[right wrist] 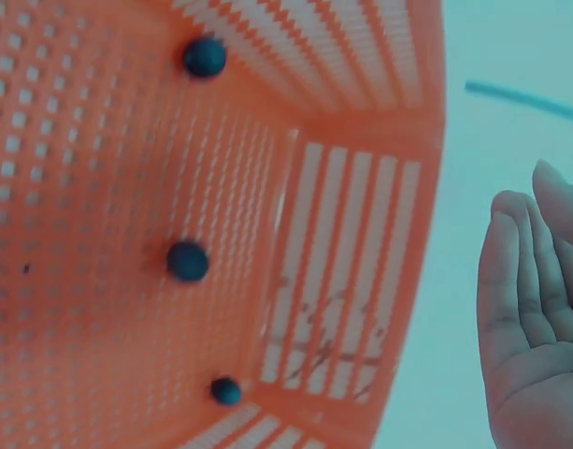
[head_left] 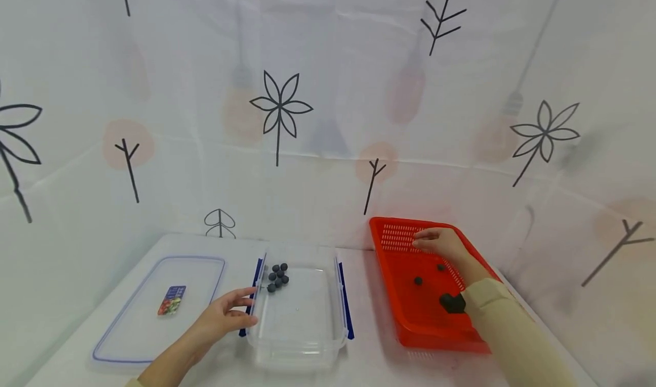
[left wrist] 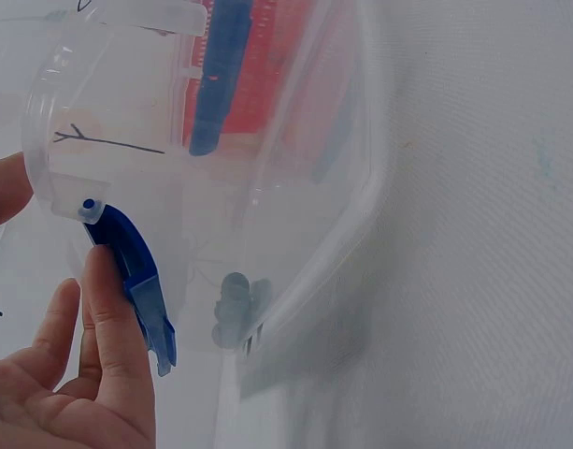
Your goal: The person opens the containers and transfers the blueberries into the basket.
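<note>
My left hand (head_left: pixel 225 316) is at the left side of a clear plastic container (head_left: pixel 299 350). In the left wrist view its fairly straight fingers (left wrist: pixel 113 327) touch a hanging blue clip (left wrist: pixel 136 257), with another digit at the rim. Several small dark round berries (head_left: pixel 279 274) lie in the container's left rear part. Above the rear of a red perforated basket (head_left: pixel 392 296) is my right hand (head_left: pixel 443 245), fingers loosely extended and holding nothing. Three dark berries (right wrist: pixel 188 261) show inside the basket in the right wrist view.
A clear lid (head_left: pixel 118 341) with a blue edge and a printed label (head_left: pixel 171 300) lies at the left. Another blue clip (head_left: pixel 345 301) hangs on the container's right side. A dark object (head_left: pixel 453 303) shows beside the right sleeve. Patterned white cloth (head_left: pixel 328 119) stands behind the table.
</note>
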`<state>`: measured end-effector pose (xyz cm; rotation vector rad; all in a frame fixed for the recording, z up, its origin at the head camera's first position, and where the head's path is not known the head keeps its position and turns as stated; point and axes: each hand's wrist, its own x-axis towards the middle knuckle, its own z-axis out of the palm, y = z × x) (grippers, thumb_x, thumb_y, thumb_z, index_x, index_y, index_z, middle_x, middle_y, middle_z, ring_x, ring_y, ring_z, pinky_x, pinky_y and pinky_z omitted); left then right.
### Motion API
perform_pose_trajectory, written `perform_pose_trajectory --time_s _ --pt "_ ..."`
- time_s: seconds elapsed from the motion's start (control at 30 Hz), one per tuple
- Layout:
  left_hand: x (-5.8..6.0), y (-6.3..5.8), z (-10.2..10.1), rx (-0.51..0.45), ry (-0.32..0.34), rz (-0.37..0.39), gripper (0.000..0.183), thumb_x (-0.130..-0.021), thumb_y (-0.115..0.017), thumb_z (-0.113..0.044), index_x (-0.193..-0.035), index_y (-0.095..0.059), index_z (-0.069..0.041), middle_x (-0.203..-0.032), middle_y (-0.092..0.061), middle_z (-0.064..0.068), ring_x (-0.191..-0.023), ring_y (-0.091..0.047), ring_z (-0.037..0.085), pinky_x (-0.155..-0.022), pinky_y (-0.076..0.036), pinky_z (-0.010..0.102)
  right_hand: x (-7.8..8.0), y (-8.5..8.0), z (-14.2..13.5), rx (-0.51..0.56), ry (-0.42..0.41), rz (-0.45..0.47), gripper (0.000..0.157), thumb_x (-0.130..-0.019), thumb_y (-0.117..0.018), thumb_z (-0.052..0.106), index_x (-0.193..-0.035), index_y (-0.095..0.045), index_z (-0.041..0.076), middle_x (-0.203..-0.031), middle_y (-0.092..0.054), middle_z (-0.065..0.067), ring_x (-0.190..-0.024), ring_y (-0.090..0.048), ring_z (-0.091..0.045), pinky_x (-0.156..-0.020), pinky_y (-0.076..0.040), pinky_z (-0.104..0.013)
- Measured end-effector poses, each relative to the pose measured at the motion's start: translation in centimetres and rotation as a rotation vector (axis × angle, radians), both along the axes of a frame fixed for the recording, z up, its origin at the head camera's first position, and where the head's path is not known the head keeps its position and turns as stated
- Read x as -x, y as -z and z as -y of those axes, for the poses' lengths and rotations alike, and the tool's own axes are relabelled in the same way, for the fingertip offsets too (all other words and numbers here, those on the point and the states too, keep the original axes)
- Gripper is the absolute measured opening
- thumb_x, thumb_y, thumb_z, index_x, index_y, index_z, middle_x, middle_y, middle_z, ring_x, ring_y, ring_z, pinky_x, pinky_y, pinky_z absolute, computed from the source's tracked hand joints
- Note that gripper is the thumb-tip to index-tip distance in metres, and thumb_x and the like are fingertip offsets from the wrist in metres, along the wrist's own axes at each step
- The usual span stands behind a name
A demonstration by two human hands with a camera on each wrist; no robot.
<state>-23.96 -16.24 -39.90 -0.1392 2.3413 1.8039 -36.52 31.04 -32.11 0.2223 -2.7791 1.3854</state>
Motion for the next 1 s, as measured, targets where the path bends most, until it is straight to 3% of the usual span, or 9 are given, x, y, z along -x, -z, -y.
perform_pose_trajectory --time_s 0.13,0.37,0.73,1.0 --pt "0.0 0.0 0.0 -0.003 0.001 0.001 0.067 -0.074 -0.079 -0.02 -0.133 -0.05 -0.01 -0.12 -0.054 0.012 -0.093 -0.054 0.022 -0.082 -0.047 0.043 -0.6 -1.0 1.9 -0.02 -0.005 -0.006 0.043 -0.088 -0.065 0.027 -0.119 -0.059 -0.003 -0.107 -0.064 -0.013 -0.096 -0.057 -0.03 -0.082 -0.048 -0.039" --pt "0.1 0.1 0.0 0.0 0.009 -0.006 0.068 -0.073 -0.079 -0.021 -0.134 -0.049 -0.009 -0.121 -0.053 0.014 -0.094 -0.054 0.023 -0.082 -0.047 0.044 -0.7 -1.9 4.8 0.06 -0.011 0.028 0.045 -0.086 -0.068 0.029 -0.12 -0.059 0.0 -0.108 -0.062 -0.012 -0.095 -0.052 -0.029 -0.081 -0.048 -0.037" --pt "0.1 0.2 0.1 0.004 0.011 0.0 0.069 -0.073 -0.08 -0.02 -0.134 -0.048 -0.009 -0.121 -0.053 0.015 -0.094 -0.054 0.023 -0.082 -0.047 0.045 -0.9 -1.9 9.7 0.131 -0.058 0.06 0.033 -0.085 -0.07 0.021 -0.114 -0.065 0.006 -0.104 -0.064 -0.008 -0.096 -0.055 -0.025 -0.09 -0.044 -0.046" --pt "0.1 0.2 0.1 0.006 0.015 -0.011 0.068 -0.074 -0.079 -0.02 -0.134 -0.048 -0.009 -0.122 -0.053 0.015 -0.093 -0.054 0.023 -0.082 -0.047 0.044 -1.2 -2.0 12.4 0.165 -0.141 0.032 0.029 -0.084 -0.07 0.019 -0.109 -0.067 0.006 -0.099 -0.067 -0.006 -0.093 -0.061 -0.024 -0.088 -0.046 -0.04"
